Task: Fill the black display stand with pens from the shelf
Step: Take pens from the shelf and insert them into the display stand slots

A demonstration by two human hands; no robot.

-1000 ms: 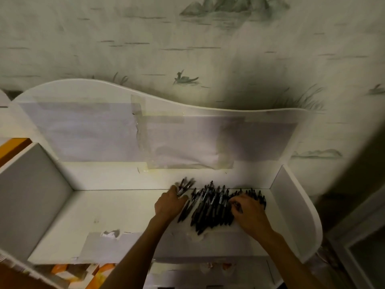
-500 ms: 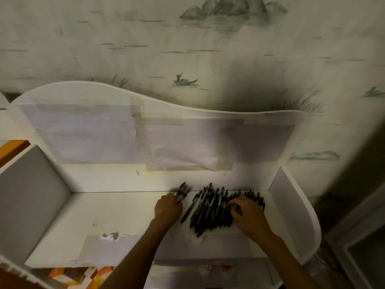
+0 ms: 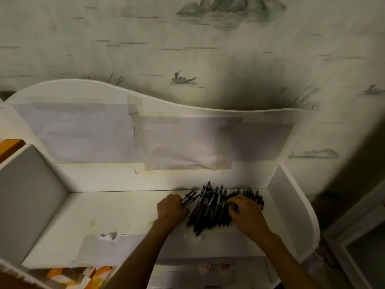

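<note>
1. L hand (image 3: 170, 209) gripped a few pens (image 3: 189, 197) at left edge of pile (image 3: 210, 213) on shelf (image 3: 116, 213).
2. R hand (image 3: 243, 213) lay on pile; grip unclear.
3. Stand not in view; filling prob. barely begun.

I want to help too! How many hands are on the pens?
2. The left hand grips a few pens at the left edge of the pile of pens; the right hand lies on the pile's right part.
</note>
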